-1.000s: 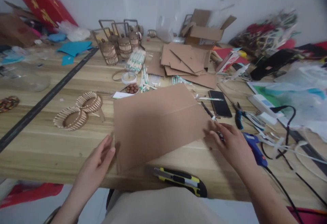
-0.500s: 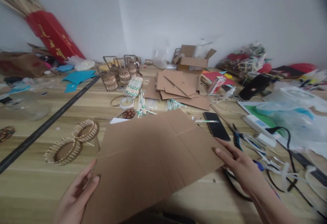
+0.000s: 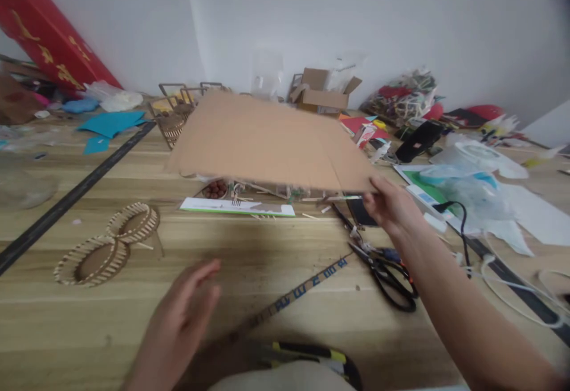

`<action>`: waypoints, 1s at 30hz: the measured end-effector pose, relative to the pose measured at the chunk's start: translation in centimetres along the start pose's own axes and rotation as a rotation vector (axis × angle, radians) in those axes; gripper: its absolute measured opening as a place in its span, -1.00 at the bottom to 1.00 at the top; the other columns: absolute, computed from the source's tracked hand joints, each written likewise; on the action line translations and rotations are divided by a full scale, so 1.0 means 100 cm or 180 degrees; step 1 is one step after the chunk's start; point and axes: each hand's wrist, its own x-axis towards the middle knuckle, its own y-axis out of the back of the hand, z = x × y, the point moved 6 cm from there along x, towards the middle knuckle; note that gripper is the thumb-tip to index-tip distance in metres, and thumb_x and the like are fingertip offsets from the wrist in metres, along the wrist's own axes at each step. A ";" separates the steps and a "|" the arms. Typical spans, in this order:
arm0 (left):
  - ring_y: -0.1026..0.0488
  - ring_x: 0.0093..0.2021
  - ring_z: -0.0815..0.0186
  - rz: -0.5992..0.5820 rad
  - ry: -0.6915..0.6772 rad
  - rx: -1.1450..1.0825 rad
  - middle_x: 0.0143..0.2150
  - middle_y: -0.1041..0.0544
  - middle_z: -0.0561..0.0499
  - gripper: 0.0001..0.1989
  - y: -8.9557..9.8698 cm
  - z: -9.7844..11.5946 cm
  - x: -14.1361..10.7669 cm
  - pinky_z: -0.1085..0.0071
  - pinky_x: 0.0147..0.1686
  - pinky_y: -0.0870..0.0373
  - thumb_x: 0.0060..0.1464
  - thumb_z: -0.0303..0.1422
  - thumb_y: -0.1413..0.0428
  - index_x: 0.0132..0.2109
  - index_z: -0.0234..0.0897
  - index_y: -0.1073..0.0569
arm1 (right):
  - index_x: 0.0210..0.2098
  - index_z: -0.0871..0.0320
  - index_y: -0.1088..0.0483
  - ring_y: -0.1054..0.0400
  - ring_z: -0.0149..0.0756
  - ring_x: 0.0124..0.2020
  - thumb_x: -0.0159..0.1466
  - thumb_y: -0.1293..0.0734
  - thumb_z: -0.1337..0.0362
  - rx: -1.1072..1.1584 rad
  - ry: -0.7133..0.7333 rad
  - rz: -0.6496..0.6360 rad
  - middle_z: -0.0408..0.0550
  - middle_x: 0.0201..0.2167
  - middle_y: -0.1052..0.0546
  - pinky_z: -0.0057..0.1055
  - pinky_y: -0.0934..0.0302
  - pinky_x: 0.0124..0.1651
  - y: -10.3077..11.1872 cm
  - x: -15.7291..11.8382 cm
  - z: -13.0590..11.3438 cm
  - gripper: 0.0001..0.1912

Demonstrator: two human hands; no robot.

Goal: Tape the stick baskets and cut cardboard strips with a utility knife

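Note:
A large sheet of brown cardboard [image 3: 267, 141] hangs in the air over the back of the table. My right hand [image 3: 392, 204] pinches it by its near right corner. My left hand [image 3: 187, 305] is off the sheet, low over the wooden table, with its fingers apart and nothing between them; it is somewhat blurred. To its left lie two round rings of wooden strips on cardboard bases [image 3: 100, 260]. Black-handled scissors [image 3: 387, 275] rest below my right wrist. A strip with blue markings [image 3: 307, 287] lies between the hands.
A yellow-and-black tool [image 3: 312, 352] lies at the front edge. Behind the sheet stand small stick-built baskets [image 3: 173, 132] and an open cardboard box [image 3: 323, 97]. A bowl of brown balls [image 3: 215, 189] sits near a white-and-green strip [image 3: 236, 206]. Plastic bags [image 3: 476, 186] and cables crowd the right.
The cardboard has gone from in front of me to farther back and higher, held by my right hand. My left hand has let go of it. Scissors and a marked strip are uncovered.

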 end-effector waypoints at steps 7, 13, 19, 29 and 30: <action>-0.52 0.00 0.05 -0.1486 -0.1134 0.1517 -0.02 -0.61 -0.14 -0.84 -0.087 0.054 0.006 0.12 0.02 -0.50 0.21 -0.32 -0.19 -0.08 -0.23 -0.58 | -0.01 0.13 -0.39 -0.41 -0.44 -0.41 0.41 -0.33 0.19 0.0045 -0.0065 0.0179 -0.14 -0.25 -0.52 -0.45 -0.39 -0.38 -0.062 0.101 0.019 -0.79; -0.55 -0.12 0.09 -0.1769 -0.1311 0.1414 -0.16 -0.61 -0.02 -0.84 -0.091 0.064 0.001 0.21 -0.11 -0.52 0.24 -0.44 -0.07 -0.21 -0.17 -0.56 | 0.15 0.16 -0.39 -0.45 -0.14 0.02 0.41 -0.33 0.12 -0.0535 -0.0207 -0.0287 0.06 0.11 -0.47 -0.07 -0.43 0.01 -0.081 0.100 0.047 -0.61; -0.61 -0.17 0.06 -0.1582 -0.1113 0.1754 -0.22 -0.64 -0.07 -0.61 -0.074 0.054 0.018 0.20 -0.15 -0.53 0.33 -0.41 0.17 -0.21 -0.14 -0.56 | 0.10 0.19 -0.43 -0.47 -0.20 -0.01 0.50 -0.18 0.13 -0.1498 0.0279 -0.1154 0.02 0.02 -0.51 -0.14 -0.42 0.00 -0.055 0.023 0.047 -0.65; -0.62 -0.15 0.10 -0.1648 -0.0630 0.2397 -0.18 -0.66 -0.08 -0.68 -0.027 0.051 0.041 0.30 -0.22 -0.41 0.33 -0.44 0.14 -0.17 -0.21 -0.52 | -0.16 0.01 -0.58 -0.53 -0.19 -0.09 0.35 -0.36 0.11 -0.2771 0.1350 -0.3444 -0.06 -0.14 -0.64 -0.24 -0.39 0.01 -0.063 -0.109 0.063 -0.81; -0.61 -0.14 0.10 -0.1695 -0.0535 0.2457 -0.19 -0.66 -0.07 -0.69 -0.024 0.052 0.043 0.29 -0.22 -0.39 0.35 -0.42 0.14 -0.18 -0.21 -0.51 | -0.23 -0.01 -0.57 -0.53 -0.19 -0.15 0.38 -0.33 0.13 -0.2851 0.1409 -0.3518 -0.07 -0.22 -0.64 -0.27 -0.40 -0.05 -0.064 -0.111 0.066 -0.82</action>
